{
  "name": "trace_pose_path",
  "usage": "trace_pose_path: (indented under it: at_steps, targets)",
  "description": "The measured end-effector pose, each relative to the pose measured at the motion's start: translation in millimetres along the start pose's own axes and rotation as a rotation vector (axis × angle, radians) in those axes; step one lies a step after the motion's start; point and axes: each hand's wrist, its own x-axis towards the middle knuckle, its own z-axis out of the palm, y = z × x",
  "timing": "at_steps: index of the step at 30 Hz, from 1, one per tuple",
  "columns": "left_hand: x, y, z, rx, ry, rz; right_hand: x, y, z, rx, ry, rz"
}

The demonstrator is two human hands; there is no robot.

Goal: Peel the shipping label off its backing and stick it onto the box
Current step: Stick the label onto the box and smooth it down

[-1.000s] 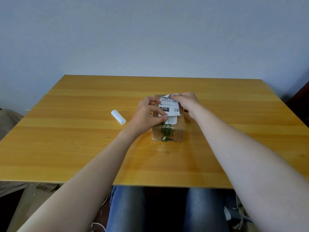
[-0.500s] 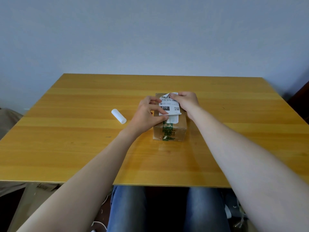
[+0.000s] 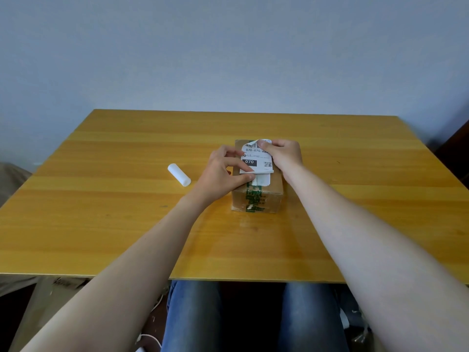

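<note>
A small brown cardboard box (image 3: 269, 198) with green printed tape stands on the wooden table (image 3: 127, 212). A white shipping label (image 3: 256, 160) with black print "070" lies over the box top, its far corner curled up. My left hand (image 3: 223, 171) pinches the label's near left corner, thumb on top. My right hand (image 3: 285, 154) pinches the far right corner at the box's back edge. A plain white strip of paper (image 3: 261, 179) shows under the label's near edge.
A short white cylinder (image 3: 179, 174) lies on the table left of my left hand. The table's front edge runs just above my knees in blue jeans (image 3: 193, 313). A dark piece of furniture (image 3: 456, 148) stands at the far right.
The label has settled a little lower and flatter over the box top. Both hands keep their hold on its corners and have barely shifted.
</note>
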Motion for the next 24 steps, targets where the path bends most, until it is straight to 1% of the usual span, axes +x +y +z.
trace_pose_path:
  at_steps: [14, 24]
  targets:
    - [0.1, 3.7, -1.3, 0.004, -0.034, 0.005, 3.5, 2.4, 2.9, -0.043, 0.019, -0.014]
    - [0.2, 6.1, -1.2, 0.048, -0.044, 0.001, 2.8, 3.9, 5.5, -0.116, 0.066, -0.076]
